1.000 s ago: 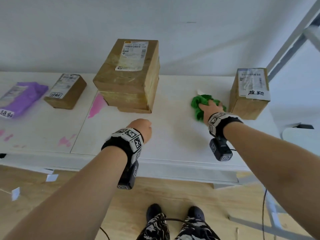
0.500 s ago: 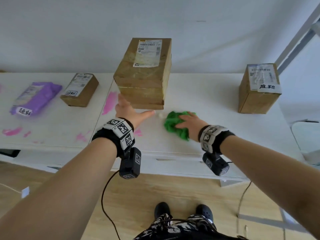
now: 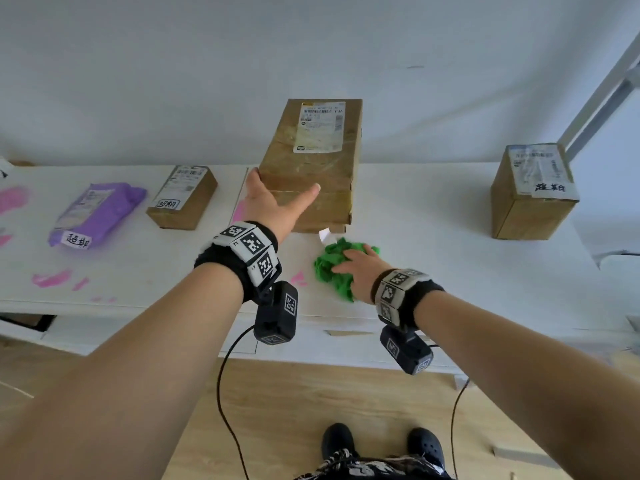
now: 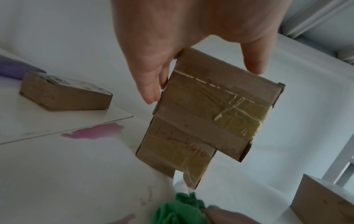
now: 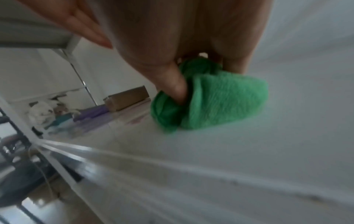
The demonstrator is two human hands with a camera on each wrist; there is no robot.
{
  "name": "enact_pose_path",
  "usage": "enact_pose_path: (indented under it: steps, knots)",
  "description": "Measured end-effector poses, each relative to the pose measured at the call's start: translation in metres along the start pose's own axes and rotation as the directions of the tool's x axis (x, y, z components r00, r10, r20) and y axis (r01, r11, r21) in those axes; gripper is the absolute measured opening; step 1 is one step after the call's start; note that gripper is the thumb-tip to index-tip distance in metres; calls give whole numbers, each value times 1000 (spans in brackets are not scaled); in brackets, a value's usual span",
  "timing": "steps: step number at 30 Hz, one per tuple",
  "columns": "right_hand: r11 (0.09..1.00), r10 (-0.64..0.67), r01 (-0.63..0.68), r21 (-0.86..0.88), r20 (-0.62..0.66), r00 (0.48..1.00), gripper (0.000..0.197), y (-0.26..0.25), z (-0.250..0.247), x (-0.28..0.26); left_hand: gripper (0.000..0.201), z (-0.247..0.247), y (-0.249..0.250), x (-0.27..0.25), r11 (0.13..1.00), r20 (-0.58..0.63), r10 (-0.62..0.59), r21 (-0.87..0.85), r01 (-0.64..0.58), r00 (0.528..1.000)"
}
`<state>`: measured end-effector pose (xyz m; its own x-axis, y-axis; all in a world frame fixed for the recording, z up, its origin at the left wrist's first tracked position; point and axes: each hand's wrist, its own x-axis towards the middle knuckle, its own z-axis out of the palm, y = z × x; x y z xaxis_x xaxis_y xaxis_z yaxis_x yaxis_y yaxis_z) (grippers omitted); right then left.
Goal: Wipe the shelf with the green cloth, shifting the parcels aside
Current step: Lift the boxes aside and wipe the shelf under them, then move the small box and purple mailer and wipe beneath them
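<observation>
A green cloth point(image 3: 330, 268) lies bunched on the white shelf point(image 3: 446, 258), just in front of the big taped parcel point(image 3: 311, 161). My right hand point(image 3: 358, 268) grips the green cloth point(image 5: 220, 103), thumb tucked into its folds. The big parcel point(image 4: 210, 113) stands on a smaller box. My left hand point(image 3: 284, 188) is against that parcel: straight fingers lie along its left side and the thumb stretches across its front face. Pink stains point(image 3: 52, 277) mark the shelf to the left, and another pink stain point(image 4: 93, 133) sits beside the stack.
A small labelled box point(image 3: 181, 197) and a purple mailer bag point(image 3: 97, 213) lie on the shelf's left part. Another labelled box point(image 3: 533, 195) stands at the right end. A wall backs the shelf; a grey metal frame point(image 3: 602, 84) rises at the right.
My right hand slid the cloth left, from beside the right box to in front of the big parcel. My left hand rose from the shelf front to the parcel's left side.
</observation>
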<state>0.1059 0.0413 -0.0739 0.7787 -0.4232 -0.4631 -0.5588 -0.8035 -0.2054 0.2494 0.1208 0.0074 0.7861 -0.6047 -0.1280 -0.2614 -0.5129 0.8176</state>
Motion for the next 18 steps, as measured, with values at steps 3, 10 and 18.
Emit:
enact_pose_path:
  steps: [3, 10, 18]
  knots:
    - [923, 107, -1, 384, -253, 962, 48, 6, -24, -11, 101, -2, 8, 3, 998, -27, -29, -48, 28, 999]
    - [646, 406, 111, 755, -463, 788, 39, -5, -89, -29, 52, -5, 21, 15, 999, -111, -23, 31, 26, 994]
    - [626, 437, 148, 766, -501, 747, 39, -4, -101, -32, 39, 7, 40, 17, 998, -63, 45, 48, -42, 997]
